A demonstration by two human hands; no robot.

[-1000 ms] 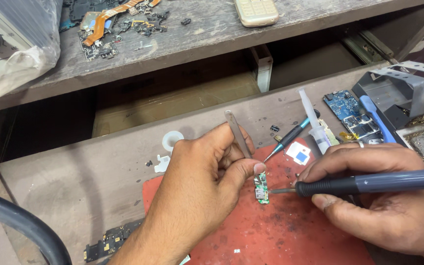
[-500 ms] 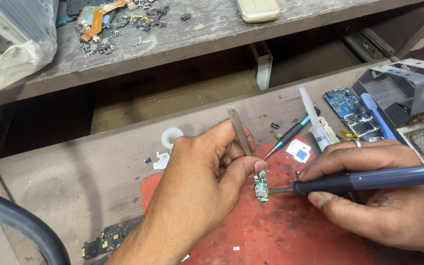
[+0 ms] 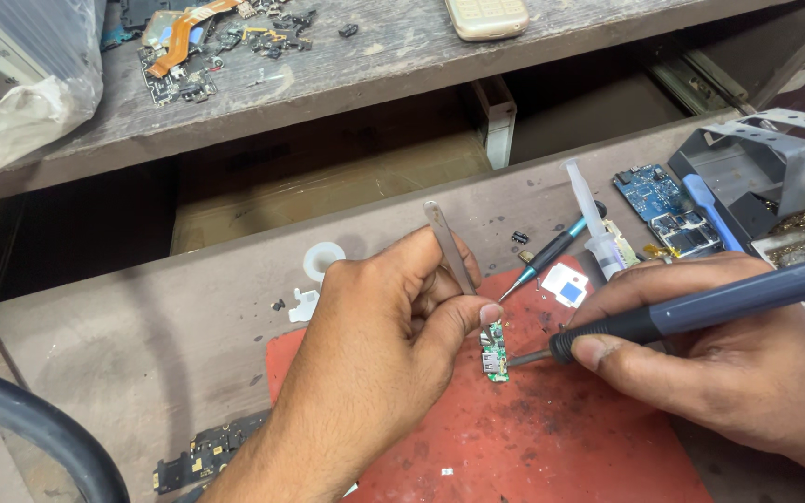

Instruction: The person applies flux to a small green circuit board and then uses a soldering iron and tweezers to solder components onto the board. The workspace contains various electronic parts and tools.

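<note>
My left hand grips metal tweezers and presses them down on a small green circuit board lying on a red work mat. My right hand holds a dark blue soldering iron like a pen. Its thin tip touches the right edge of the small board. Both hands rest on the mat, close together.
A clear syringe, a teal screwdriver and a blue phone board lie behind the mat. A grey metal stand is at right. A shelf above holds loose parts and a beige phone. A black cable curves at lower left.
The view has shifted slightly. Both hands stay in place, with the iron's tip still at the small board.
</note>
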